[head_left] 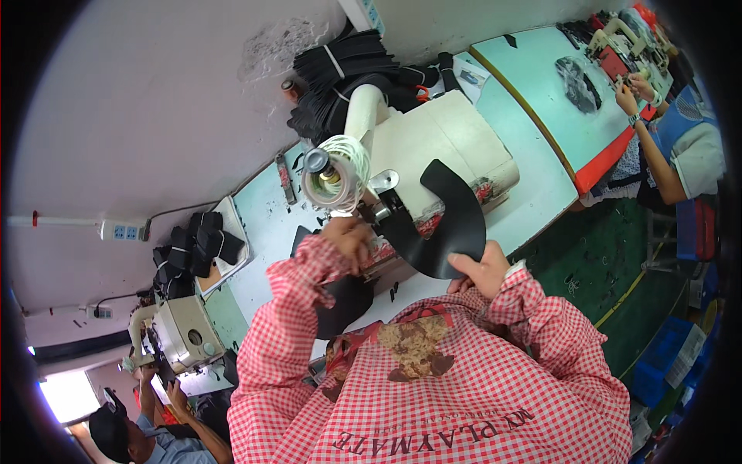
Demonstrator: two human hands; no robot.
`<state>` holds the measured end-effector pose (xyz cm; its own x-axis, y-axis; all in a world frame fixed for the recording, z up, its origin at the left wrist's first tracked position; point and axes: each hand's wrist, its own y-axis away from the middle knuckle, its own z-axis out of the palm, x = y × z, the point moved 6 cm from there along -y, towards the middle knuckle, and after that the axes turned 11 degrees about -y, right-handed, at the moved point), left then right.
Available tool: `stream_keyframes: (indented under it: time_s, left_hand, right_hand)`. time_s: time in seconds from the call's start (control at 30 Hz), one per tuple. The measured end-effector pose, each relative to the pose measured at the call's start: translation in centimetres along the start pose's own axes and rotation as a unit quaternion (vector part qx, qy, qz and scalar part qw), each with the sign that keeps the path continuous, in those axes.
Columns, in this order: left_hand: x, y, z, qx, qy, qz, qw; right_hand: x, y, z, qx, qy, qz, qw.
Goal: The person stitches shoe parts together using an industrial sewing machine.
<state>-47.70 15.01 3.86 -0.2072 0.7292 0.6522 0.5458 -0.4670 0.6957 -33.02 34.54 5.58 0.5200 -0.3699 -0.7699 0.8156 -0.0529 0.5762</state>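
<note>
Red-and-white checked sleeves (495,387) fill the near view, both forearms reaching up to the cream-coloured sewing machine (440,147) on the pale blue table (533,185). Right hand (483,271) pinches the lower end of a curved black crescent-shaped panel (452,220), thumb on top, fingers beneath. That panel arcs up and away from the hand, its long curve running toward the machine body, upper tip resting against it. Left hand (349,241) sits curled at the machine's needle end, just below a white thread cone (334,174); whether it grips anything, I cannot tell. Right hand has the panel; left is nearer the needle. Bundled black pieces (348,77) are stacked behind.
</note>
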Motion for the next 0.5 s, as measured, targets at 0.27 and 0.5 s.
stream_keyframes:
  time_s: [0.27,0.5]
  left_hand:
    - [-9.7,2.7,-2.4,0.151,-0.486,-0.056,0.859]
    - [-12.0,3.3,-2.2,0.325,-0.428,-0.022,0.843]
  right_hand:
    - [-11.3,-3.0,-4.1,0.259,0.581,-0.331,0.697]
    - [-6.8,-2.6,-1.1,0.194,0.594,-0.402,0.669]
